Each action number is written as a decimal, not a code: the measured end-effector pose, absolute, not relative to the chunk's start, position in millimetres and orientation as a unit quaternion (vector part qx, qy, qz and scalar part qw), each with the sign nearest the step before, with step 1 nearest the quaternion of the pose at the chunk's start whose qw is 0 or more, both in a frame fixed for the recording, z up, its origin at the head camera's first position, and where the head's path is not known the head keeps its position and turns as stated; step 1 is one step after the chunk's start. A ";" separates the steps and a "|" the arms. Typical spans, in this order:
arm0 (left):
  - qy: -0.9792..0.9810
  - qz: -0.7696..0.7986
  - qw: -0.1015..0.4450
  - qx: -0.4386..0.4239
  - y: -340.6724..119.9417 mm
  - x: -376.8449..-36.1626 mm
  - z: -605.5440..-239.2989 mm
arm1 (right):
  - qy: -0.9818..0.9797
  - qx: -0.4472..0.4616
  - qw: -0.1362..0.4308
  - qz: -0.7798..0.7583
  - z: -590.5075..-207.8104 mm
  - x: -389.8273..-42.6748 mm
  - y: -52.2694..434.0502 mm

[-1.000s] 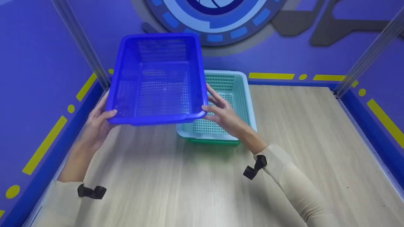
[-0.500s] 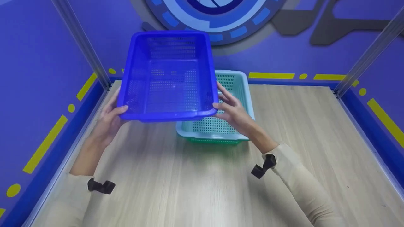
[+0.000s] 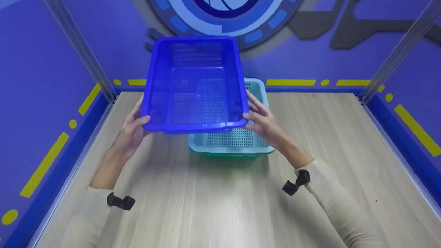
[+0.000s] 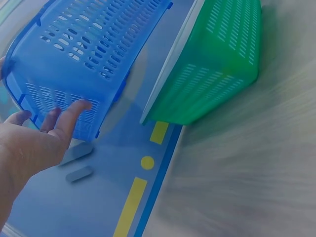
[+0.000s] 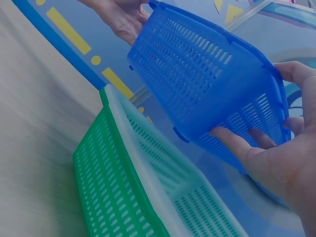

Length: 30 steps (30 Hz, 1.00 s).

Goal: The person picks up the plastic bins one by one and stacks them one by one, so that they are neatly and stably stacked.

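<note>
I hold a blue perforated basket (image 3: 196, 89) in the air, tilted toward me, between both hands. My left hand (image 3: 132, 132) grips its near left corner, thumb over the rim and fingers against the wall (image 4: 64, 116). On the near right corner my right hand (image 3: 265, 124) does the same, its thumb on the rim and fingers spread under the base (image 5: 247, 143). Just behind and below the blue basket (image 5: 197, 89), a pale teal basket (image 3: 231, 148) sits nested in a green basket (image 3: 231, 155) on the wooden table (image 3: 220, 199). The blue one hides their far left part.
Purple walls with yellow stripes close in the table on the left (image 3: 44, 165), back and right (image 3: 417, 131). Metal posts (image 3: 79, 48) stand at the two back corners. Bare wood lies in front of the nested baskets and to their right.
Both hands have carried the blue basket to the right and slightly away, so it now overlaps more of the nested baskets. The nested baskets have not moved.
</note>
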<state>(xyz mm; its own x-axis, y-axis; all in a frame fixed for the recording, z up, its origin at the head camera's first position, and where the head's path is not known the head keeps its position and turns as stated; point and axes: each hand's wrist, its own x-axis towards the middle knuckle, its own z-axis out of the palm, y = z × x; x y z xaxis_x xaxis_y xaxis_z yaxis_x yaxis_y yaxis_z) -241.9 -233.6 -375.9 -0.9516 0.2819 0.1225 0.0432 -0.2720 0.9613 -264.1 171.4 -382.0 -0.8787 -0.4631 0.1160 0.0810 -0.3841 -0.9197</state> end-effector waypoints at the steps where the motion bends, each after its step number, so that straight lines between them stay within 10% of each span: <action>1: 0.598 0.785 0.078 0.139 -230.9 -243.8 -374.9 | 0.530 -0.182 0.166 -0.811 -381.1 -264.2 174.7; 30: 0.579 0.787 0.123 0.177 -187.6 -259.5 -381.2 | 0.567 -0.167 0.128 -0.796 -381.2 -261.3 229.6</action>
<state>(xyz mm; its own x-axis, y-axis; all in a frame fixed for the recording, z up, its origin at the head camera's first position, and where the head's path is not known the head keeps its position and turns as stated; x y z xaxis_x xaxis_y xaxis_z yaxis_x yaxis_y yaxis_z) -259.5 -187.6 -381.2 -0.9073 0.3983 0.1349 0.0104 -0.2995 0.9540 -261.3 229.6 -381.2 -0.9113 -0.3934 0.1215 0.0140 -0.3244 -0.9458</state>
